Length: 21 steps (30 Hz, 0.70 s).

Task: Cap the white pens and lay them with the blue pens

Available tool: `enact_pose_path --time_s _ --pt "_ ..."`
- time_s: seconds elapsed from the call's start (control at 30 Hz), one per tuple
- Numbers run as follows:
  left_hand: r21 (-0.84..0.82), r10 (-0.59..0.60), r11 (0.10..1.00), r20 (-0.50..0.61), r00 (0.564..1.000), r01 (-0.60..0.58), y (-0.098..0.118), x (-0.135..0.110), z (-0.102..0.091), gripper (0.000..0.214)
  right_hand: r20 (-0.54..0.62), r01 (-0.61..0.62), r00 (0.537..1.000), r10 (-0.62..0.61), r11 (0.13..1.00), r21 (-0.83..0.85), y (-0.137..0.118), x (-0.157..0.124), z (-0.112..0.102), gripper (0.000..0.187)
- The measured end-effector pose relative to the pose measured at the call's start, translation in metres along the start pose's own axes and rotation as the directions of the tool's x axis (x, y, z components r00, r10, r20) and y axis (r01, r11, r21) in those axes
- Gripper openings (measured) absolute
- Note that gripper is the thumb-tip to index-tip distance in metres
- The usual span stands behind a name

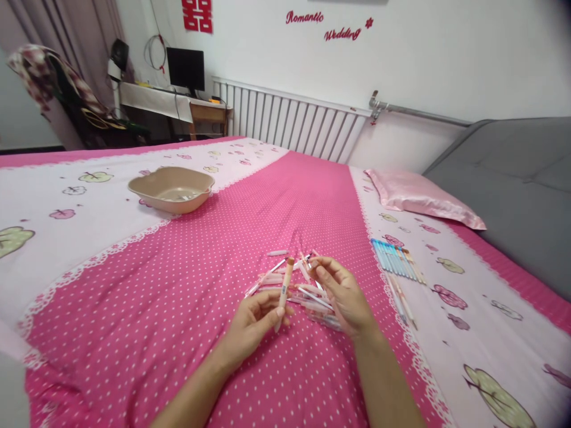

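My left hand [256, 321] pinches a pen [286, 285] with a pale barrel and a brown end, tilted upward. To its right, my right hand [345, 300] is closed, thumb against fingertips, around a small part mostly hidden by the fingers; something brownish shows at the tips. Beneath and between both hands lies a loose pile of pink and clear pen parts [272, 277] on the pink dotted bedspread [178, 309]. A row of pens [395, 258] with blue and brown ends lies to the right, with a few separate pens [404, 300] just below it.
A beige plastic basin [172, 190] with a few small pieces inside sits at the left on the bed. A pink pillow [422, 199] rests by the grey headboard [513, 184]. Beyond the bed are a white radiator [289, 119], a desk with a monitor [186, 68] and a chair.
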State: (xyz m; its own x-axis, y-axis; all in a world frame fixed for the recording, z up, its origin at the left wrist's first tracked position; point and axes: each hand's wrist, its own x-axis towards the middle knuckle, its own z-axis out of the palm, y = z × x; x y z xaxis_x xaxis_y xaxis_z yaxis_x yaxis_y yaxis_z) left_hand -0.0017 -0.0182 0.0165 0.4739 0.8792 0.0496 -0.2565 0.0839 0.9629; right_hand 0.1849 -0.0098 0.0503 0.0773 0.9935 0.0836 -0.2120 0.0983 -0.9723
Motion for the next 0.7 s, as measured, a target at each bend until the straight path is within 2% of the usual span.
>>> enact_pose_path --time_s 0.13,0.23,0.47,0.7 --pt "0.075 0.003 0.997 0.077 0.997 -0.009 0.001 -0.002 0.0 0.022 0.008 0.0 1.0 -0.001 0.992 0.125 -0.01 -0.006 0.004 0.016" --pt "0.13 0.001 0.991 0.123 0.992 -0.017 0.001 -0.003 0.001 0.022 0.004 0.003 1.0 -0.004 0.99 0.139 -0.016 -0.011 0.007 0.015" --pt "0.163 -0.016 0.987 0.167 0.986 -0.012 0.004 -0.002 0.003 0.022 0.037 0.077 0.996 -0.078 0.996 0.037 -0.021 -0.018 0.012 0.016" --pt "0.148 -0.024 0.989 0.165 0.986 -0.001 0.004 -0.002 0.003 0.023 0.045 0.113 0.993 -0.109 0.989 -0.095 -0.024 -0.019 0.01 0.014"
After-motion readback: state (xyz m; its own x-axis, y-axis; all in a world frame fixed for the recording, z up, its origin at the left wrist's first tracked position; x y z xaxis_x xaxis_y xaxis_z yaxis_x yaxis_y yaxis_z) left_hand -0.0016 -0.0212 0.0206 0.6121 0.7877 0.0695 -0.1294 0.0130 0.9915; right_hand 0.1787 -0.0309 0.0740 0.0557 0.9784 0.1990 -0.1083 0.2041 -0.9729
